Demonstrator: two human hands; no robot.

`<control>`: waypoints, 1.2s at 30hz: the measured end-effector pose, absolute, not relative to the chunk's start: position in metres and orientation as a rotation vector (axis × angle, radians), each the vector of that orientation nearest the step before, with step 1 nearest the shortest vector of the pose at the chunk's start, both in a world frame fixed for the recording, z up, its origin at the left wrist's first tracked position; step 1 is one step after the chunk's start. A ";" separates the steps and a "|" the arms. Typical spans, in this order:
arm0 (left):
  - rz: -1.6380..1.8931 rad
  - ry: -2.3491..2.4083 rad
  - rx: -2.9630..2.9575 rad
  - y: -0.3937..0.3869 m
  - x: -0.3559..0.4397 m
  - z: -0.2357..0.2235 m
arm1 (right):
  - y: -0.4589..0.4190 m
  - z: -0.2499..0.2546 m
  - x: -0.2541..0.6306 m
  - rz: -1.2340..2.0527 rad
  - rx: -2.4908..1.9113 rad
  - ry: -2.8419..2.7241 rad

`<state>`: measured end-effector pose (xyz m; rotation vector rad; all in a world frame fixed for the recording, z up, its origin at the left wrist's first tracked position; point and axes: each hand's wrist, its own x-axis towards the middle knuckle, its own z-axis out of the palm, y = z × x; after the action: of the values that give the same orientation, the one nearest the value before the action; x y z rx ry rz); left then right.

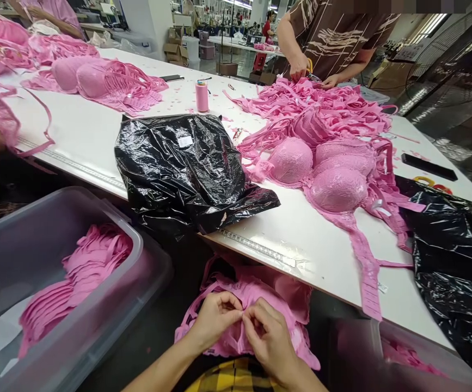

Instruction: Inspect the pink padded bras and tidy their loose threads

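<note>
A pink lace bra (256, 296) lies in my lap below the table edge. My left hand (213, 318) and my right hand (270, 337) meet over it, fingers curled and pinching the pink fabric between their tips. What exactly sits between the fingertips is too small to make out. More pink bras (325, 169) are piled on the white table (97, 136) in front of me, next to a crumpled black plastic bag (187, 166).
A grey plastic bin (27, 239) at my left holds stacked pink pieces (76, 283). A pink thread spool (202, 96) stands mid-table. Another black bag (456, 256) drapes the right edge, a black phone (429, 166) beside it. A person in a brown shirt (333, 38) works across the table.
</note>
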<state>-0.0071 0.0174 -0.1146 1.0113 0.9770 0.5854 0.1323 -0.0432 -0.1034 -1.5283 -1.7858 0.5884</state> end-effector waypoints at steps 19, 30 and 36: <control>0.669 0.697 1.027 0.008 0.011 -0.125 | -0.051 -0.090 0.165 0.541 -1.616 -1.781; 0.584 0.759 0.924 0.022 -0.008 -0.122 | -0.048 -0.094 0.193 1.109 -1.723 -1.388; 0.533 0.798 0.903 0.017 -0.009 -0.120 | -0.044 -0.088 0.186 0.977 -1.714 -1.377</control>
<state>-0.0090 0.0169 -0.1195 0.9026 0.7980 0.5328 0.1861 -0.0443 -0.0881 -1.7139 -1.3767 0.9768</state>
